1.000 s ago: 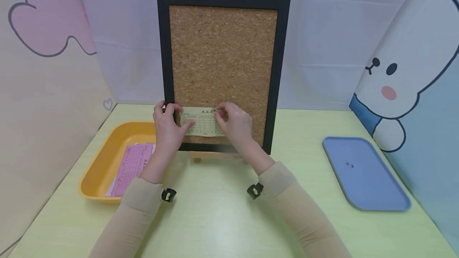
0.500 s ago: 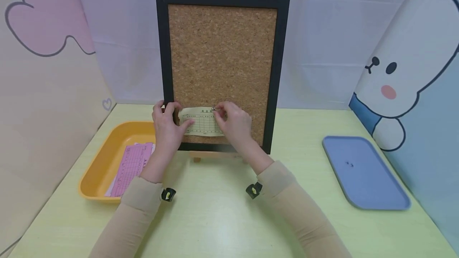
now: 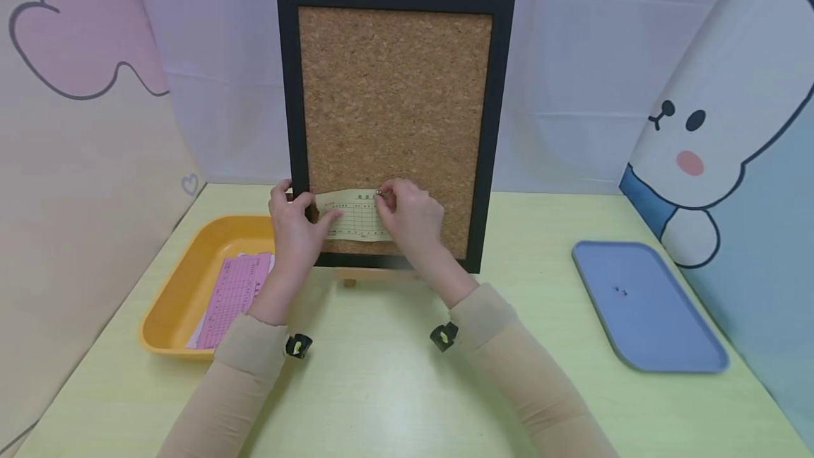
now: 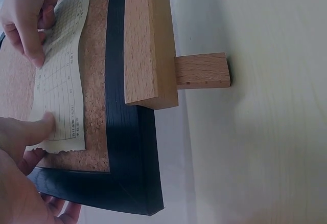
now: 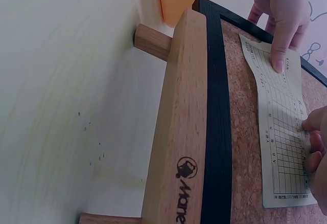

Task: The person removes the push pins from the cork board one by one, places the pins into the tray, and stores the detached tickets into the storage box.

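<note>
A framed corkboard (image 3: pixel 394 97) leans upright on a wooden easel ledge (image 4: pixel 148 45). Against its lower left part lies a pale yellow printed paper form (image 3: pixel 357 221), slightly wavy. My left hand (image 3: pixel 295 228) pinches the form's left end: the thumb (image 4: pixel 47 124) presses on its face, and a finger shows behind its torn-looking edge. Other fingers reach behind the black frame (image 4: pixel 130 142). At the form's top edge my right hand (image 3: pixel 416 221) pinches a small shiny push pin (image 3: pixel 379 194) between thumb and index finger. The pin's point is hidden.
A yellow tray (image 3: pixel 159 302) with pink printed slips (image 3: pixel 235 295) stands on the left, beside my left forearm. On the right lies a blue tray (image 3: pixel 661 331) holding a few tiny dark pieces (image 3: pixel 620 292). A white cloth (image 3: pixel 559 90) hangs behind the board.
My right hand has shifted slightly left with the pin, along the form's top edge. My left index finger has bent lower at the form's left end.
</note>
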